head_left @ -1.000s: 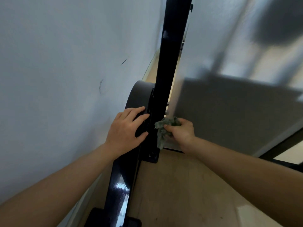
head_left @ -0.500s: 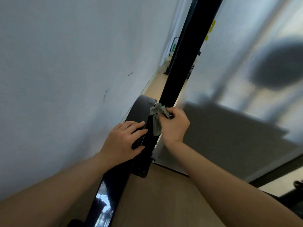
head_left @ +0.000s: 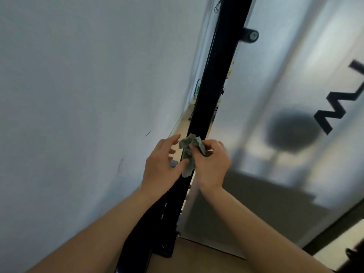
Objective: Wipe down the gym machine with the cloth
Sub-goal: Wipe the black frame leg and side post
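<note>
The right grip [head_left: 212, 166] is clamped on the bunched green cloth [head_left: 188, 152], pressing it against the black upright of the gym machine [head_left: 216, 85], probably to keep the wad firm for rubbing. The left grip [head_left: 159, 170] is spread apart beside that upright, its thumb at the cloth's hanging tail, seemingly to steady or regather it.

Large black lettering [head_left: 323, 124] on the frosted panel [head_left: 285, 66], cut off, perhaps starts with "M".
</note>
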### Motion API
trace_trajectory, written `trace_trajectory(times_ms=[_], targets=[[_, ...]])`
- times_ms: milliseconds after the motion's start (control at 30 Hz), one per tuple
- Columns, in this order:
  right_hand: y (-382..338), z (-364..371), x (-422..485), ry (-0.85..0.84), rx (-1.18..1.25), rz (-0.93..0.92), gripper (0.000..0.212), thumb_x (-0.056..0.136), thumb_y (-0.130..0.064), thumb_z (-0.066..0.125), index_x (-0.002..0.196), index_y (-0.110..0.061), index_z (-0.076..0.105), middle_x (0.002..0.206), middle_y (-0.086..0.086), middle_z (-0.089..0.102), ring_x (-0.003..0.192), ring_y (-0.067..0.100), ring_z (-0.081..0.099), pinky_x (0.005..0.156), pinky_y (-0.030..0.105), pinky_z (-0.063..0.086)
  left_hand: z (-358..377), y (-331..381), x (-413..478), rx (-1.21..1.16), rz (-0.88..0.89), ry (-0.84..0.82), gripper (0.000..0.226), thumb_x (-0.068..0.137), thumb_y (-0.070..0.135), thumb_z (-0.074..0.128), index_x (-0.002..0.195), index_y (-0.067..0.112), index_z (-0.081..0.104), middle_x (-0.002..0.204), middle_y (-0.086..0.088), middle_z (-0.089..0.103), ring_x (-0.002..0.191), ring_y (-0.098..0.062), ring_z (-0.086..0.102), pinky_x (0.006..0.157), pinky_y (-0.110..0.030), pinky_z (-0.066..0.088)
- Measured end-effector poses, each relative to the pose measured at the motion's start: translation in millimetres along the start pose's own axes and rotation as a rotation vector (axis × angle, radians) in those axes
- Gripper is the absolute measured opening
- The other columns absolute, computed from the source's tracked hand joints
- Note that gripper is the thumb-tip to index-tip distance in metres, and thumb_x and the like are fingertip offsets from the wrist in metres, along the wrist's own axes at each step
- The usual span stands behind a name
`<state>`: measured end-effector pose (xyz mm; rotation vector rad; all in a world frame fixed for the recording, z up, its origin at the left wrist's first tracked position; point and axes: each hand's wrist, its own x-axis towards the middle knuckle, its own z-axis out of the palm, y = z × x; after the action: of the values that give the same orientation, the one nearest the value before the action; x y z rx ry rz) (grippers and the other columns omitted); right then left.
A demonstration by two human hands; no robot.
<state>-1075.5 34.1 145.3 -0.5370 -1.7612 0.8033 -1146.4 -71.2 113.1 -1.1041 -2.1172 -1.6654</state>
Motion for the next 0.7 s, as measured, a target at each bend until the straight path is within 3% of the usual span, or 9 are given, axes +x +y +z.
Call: trace_trajectory(times_ms=[100, 200, 267, 333, 400, 467, 567, 633, 700], targets=[[-21.7, -9.7, 26.5, -0.007, -0.022, -0.107, 0.012, 0.08, -0.015, 0.083, 0.086, -0.012, 0.073, 0.08, -0.009, 0.062, 0.077, -0.006, 0.059, 0.063, 0.002, 0.041, -0.1, 18.7, 26.0, 0.018, 0.141, -0.048, 0.068, 0.082, 0.032, 0.082, 0.139, 0.043, 0.045, 0.122, 0.019, 0.054, 0.095, -0.001, 0.061, 0.081, -0.012, 0.054], [-36.7, -18.0, 50.3, -0.057, -0.022, -0.187, 0.008, 0.08, -0.015, 0.084, 0.084, -0.015, 0.076, 0.077, -0.01, 0.064, 0.074, 0.0, 0.061, 0.062, 0.008, 0.044, -5.5, 33.2, 48.6, -0.024, 0.19, 0.061, 0.033, 0.089, 0.019, 0.077, 0.117, 0.029, 0.063, 0.107, 0.015, 0.065, 0.08, -0.005, 0.066, 0.074, -0.02, 0.058], [-42.6, -23.1, 63.0, -0.103, -0.028, -0.214, 0.009, 0.081, -0.017, 0.084, 0.087, -0.018, 0.078, 0.076, -0.01, 0.064, 0.072, 0.006, 0.062, 0.063, 0.018, 0.051, -11.7, 36.9, 62.5, -0.024, 0.252, 0.108, 0.016, 0.089, 0.016, 0.077, 0.103, 0.022, 0.071, 0.095, 0.013, 0.068, 0.074, -0.006, 0.066, 0.07, -0.021, 0.057], [-46.8, -29.3, 73.5, -0.12, 0.005, -0.205, 0.008, 0.083, -0.018, 0.082, 0.09, -0.022, 0.08, 0.076, -0.009, 0.064, 0.068, 0.012, 0.065, 0.061, 0.034, 0.058, -16.9, 38.7, 75.2, -0.039, 0.295, 0.13, 0.009, 0.088, 0.015, 0.077, 0.097, 0.018, 0.074, 0.088, 0.013, 0.068, 0.072, -0.006, 0.065, 0.068, -0.017, 0.054], [-52.0, -36.6, 84.7, -0.085, 0.023, -0.212, 0.008, 0.085, -0.017, 0.081, 0.09, -0.023, 0.08, 0.075, -0.008, 0.064, 0.066, 0.015, 0.065, 0.055, 0.041, 0.058, -23.1, 42.7, 88.0, -0.063, 0.264, 0.144, 0.007, 0.089, 0.015, 0.076, 0.095, 0.019, 0.076, 0.086, 0.014, 0.068, 0.074, -0.007, 0.065, 0.068, -0.013, 0.052], [-57.7, -43.0, 95.5, -0.029, -0.022, -0.294, 0.005, 0.085, -0.016, 0.08, 0.088, -0.019, 0.079, 0.075, -0.005, 0.063, 0.065, 0.012, 0.062, 0.057, 0.034, 0.057, -29.8, 47.8, 101.3, -0.094, 0.208, 0.153, 0.011, 0.09, 0.013, 0.075, 0.093, 0.024, 0.076, 0.086, 0.013, 0.069, 0.076, -0.008, 0.066, 0.067, -0.014, 0.051], [-67.0, -47.9, 109.7, 0.08, -0.109, -0.451, 0.007, 0.081, -0.006, 0.082, 0.087, -0.009, 0.079, 0.079, 0.001, 0.062, 0.067, 0.009, 0.054, 0.061, 0.01, 0.043, -39.7, 63.2, 120.7, -0.154, 0.137, 0.176, 0.026, 0.088, 0.011, 0.076, 0.084, 0.035, 0.07, 0.087, 0.014, 0.065, 0.077, -0.008, 0.064, 0.065, -0.016, 0.052], [-73.5, -49.3, 117.9, 0.125, -0.137, -0.506, 0.009, 0.081, -0.003, 0.082, 0.088, -0.005, 0.077, 0.082, 0.003, 0.062, 0.069, 0.006, 0.052, 0.063, 0.007, 0.04, -44.9, 75.9, 132.0, -0.166, 0.06, 0.202, 0.026, 0.089, 0.018, 0.077, 0.081, 0.041, 0.068, 0.084, 0.014, 0.066, 0.075, -0.008, 0.064, 0.067, -0.021, 0.056], [-80.4, -49.7, 123.1, 0.164, -0.14, -0.555, 0.01, 0.082, -0.003, 0.08, 0.088, -0.003, 0.072, 0.086, 0.006, 0.062, 0.072, 0.005, 0.051, 0.063, 0.008, 0.043, -49.0, 87.7, 140.6, -0.226, -0.053, 0.208, 0.012, 0.09, 0.025, 0.076, 0.085, 0.035, 0.073, 0.079, 0.01, 0.069, 0.071, -0.011, 0.067, 0.07, -0.031, 0.061]])
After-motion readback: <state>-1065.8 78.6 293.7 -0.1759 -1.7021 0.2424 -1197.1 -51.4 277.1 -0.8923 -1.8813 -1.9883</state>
